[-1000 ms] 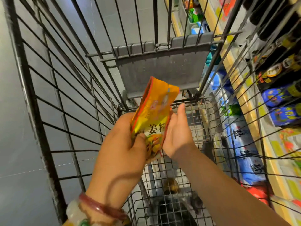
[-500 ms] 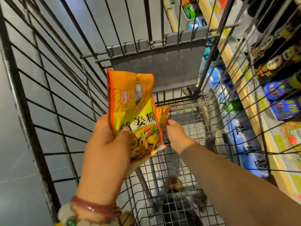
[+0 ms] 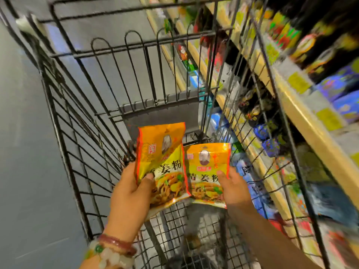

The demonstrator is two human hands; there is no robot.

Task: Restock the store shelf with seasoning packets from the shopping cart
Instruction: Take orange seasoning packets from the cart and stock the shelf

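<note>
- Seasoning packets, two flat orange-and-yellow foil pouches, are held side by side above the black wire shopping cart (image 3: pixel 81 133).
- Each pouch has an orange top band with a small portrait, a red logo square, dark Chinese characters across a white strip, and a picture of a cooked dish at the bottom.
- The left seasoning packet (image 3: pixel 162 162) sits in the left hand (image 3: pixel 132 193); the thumb presses its front low down and the other fingers are hidden behind it.
- It tilts slightly, and its right edge overlaps the left edge of the other pouch.
- The right seasoning packet (image 3: pixel 207 167) is pinched by the right hand (image 3: pixel 236 188), thumb on its front near the right edge, fingers behind.
- It rides a little lower than the left one.
- A red bangle and pale bead bracelet (image 3: pixel 114 249) circle the left wrist.
- Beyond the right fingers, past the cart's side, runs the yellow-edged store shelf (image 3: pixel 303 117), its goods blurred.
</note>
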